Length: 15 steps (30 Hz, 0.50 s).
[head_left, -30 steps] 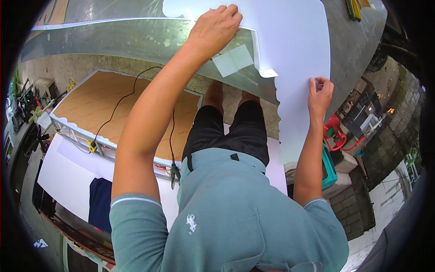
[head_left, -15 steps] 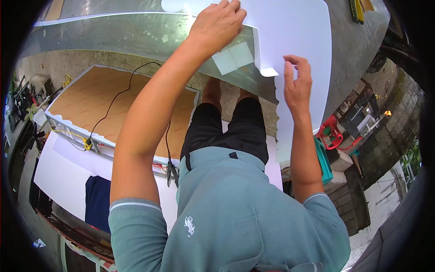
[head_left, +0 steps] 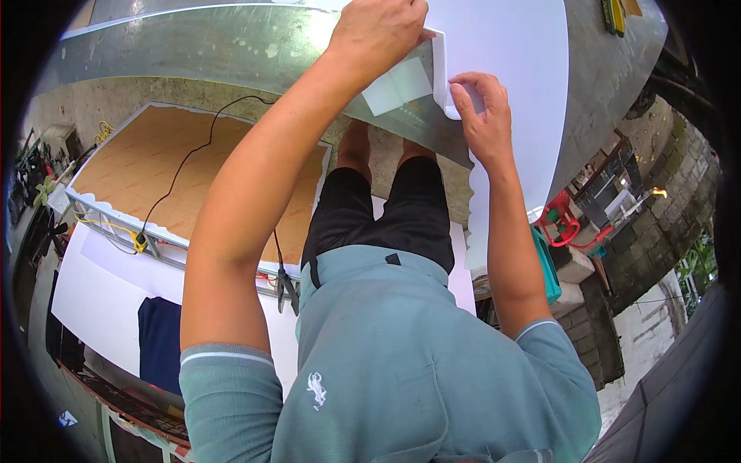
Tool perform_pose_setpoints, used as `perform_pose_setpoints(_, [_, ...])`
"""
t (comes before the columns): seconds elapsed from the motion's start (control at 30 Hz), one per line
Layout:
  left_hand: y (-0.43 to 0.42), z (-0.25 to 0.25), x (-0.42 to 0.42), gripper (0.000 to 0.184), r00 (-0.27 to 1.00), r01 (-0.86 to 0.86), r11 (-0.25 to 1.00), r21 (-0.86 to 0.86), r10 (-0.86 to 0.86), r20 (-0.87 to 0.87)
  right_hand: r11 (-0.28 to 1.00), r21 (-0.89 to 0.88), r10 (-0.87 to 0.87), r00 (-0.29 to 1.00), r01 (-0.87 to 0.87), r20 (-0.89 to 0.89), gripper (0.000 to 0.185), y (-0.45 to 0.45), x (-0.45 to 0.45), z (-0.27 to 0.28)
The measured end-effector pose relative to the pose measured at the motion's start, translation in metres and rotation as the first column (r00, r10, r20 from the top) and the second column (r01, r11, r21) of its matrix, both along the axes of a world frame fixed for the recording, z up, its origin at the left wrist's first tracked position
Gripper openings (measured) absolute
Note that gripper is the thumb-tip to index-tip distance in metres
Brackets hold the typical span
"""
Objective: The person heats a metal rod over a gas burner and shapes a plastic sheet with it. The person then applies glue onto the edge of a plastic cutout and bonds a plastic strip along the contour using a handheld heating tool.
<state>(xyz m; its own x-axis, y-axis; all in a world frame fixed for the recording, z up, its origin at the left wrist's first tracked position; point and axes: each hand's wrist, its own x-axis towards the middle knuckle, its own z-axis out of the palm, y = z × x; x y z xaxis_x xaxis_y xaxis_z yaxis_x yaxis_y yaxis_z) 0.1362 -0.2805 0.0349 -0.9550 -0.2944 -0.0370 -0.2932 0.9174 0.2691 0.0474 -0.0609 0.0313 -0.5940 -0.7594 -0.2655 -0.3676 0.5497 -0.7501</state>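
My left hand (head_left: pixel 380 32) is closed at the top of a narrow white folded strip (head_left: pixel 440 69), its thumb against the strip's upper end. Part of its grip is hidden at the top edge of the view. The strip's lower end curls into a rounded lip. Beside that lip is my right hand (head_left: pixel 486 116), thumb and fingers curved in a C with a gap between them; whether they touch the strip I cannot tell. Under the hand lies a large white sheet (head_left: pixel 532 69) with a wavy near edge. A pale square piece (head_left: pixel 397 86) rests left of the strip.
A grey metal table (head_left: pixel 193 58) carries the sheet. At left stands a brown-covered panel (head_left: pixel 193 170) with a black cable (head_left: pixel 208 139) across it. Dark blue cloth (head_left: pixel 162 343) lies on a white board. Red and teal items and a small flame (head_left: pixel 659 192) are at right.
My right hand has moved left and slightly up, to the strip's lower end. My left hand has shifted slightly up and right, and its thumb now shows against the strip.
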Motion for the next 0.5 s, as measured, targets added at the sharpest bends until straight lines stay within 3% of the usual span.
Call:
perform_pose_setpoints(0.1, [-0.001, -0.008, 0.001, 0.018, 0.999, 0.033, 0.997, -0.074, -0.033, 0.004, 1.0, -0.021, 0.016, 0.999, -0.017, -0.03, 0.022, -0.003, 0.001, -0.002])
perform_pose_setpoints(0.5, [-0.004, -0.013, 0.005, 0.012, 0.996, 0.084, 0.995, -0.054, -0.084, -0.011, 1.0, 0.011, 0.018, 1.0, -0.018, -0.019, 0.032, -0.003, 0.003, -0.005])
